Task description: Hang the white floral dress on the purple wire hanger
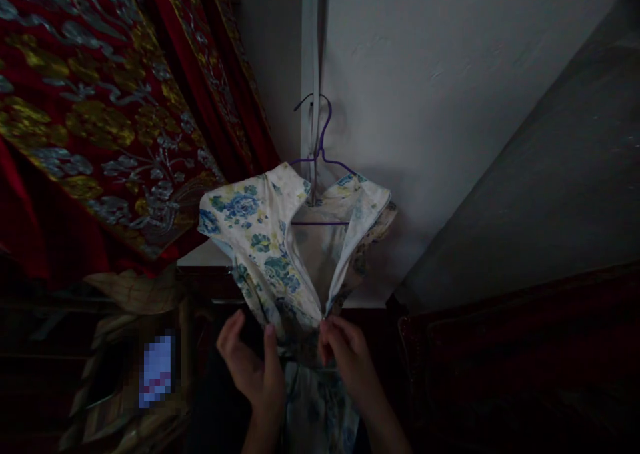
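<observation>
A white dress (255,231) with blue, green and yellow flowers hangs on a purple wire hanger (326,131). Its zipper (323,307) is undone from the neck to about the waist, so the two edges spread in a V. My right hand (350,354) pinches at the bottom of that V, where the zipper pull sits; the pull itself is mostly covered by the fingers. Beside the dress's left edge, my left hand (255,367) is open, thumb and fingers apart, with nothing in it. The dress's lower part runs down between my forearms into shadow.
Red cloth (100,127) with gold and silver embroidery hangs at the left. The hanger hooks near a pale vertical strip (309,41) on a white wall (425,74). A wooden frame (185,361) stands at lower left, near a blurred-out patch. Dark red furniture or fabric (525,327) lies at right.
</observation>
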Motion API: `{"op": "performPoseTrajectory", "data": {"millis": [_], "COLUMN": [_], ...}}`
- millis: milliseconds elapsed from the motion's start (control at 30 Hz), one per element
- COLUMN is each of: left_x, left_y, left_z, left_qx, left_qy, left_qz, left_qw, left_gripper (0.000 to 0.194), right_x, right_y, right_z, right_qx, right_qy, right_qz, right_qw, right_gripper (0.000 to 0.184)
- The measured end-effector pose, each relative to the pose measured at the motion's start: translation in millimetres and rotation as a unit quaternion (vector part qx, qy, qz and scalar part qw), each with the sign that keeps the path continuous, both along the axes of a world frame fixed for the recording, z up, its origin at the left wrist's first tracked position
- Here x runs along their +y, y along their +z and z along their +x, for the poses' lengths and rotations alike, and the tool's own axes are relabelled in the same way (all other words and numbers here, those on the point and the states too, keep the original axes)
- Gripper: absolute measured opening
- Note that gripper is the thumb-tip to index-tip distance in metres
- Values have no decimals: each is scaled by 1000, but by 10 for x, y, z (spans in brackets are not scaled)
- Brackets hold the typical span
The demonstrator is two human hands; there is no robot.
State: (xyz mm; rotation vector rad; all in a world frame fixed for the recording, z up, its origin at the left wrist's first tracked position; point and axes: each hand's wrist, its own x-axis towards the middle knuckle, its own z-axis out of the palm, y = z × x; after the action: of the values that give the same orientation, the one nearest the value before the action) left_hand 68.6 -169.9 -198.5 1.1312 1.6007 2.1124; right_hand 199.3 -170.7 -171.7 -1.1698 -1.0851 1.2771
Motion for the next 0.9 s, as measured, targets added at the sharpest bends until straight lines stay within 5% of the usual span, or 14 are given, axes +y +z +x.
{"op": "performPoseTrajectory", "data": {"millis": [133,233,567,700,767,900], "left_x": [75,179,291,312,302,277], "left_y": [-138,-148,129,82,-15,-170], "left_z": [139,219,223,219,236,268], "left_qx": [81,111,69,110,123,124], "left_qy": [-289,-376,-421,-428,-419,-378], "left_qz": [-86,-101,-72,-59,-67,-96], "left_qw": [950,914,902,895,897,912], "left_gripper": [25,25,24,29,31,34], "right_x": [22,63,157,317,562,1133], "right_y": [16,49,284,378,618,1452], "right_z": [14,45,207,207,228,314], "right_qx": [7,-8,-9,32,67,105], "right_qy": [61,76,102,50,-6,-57], "right_qz": [-10,-13,-33,-42,-11,56], "right_qw": [998,997,994,997,998,991], "right_gripper": [53,51,49,44,39,26]}}
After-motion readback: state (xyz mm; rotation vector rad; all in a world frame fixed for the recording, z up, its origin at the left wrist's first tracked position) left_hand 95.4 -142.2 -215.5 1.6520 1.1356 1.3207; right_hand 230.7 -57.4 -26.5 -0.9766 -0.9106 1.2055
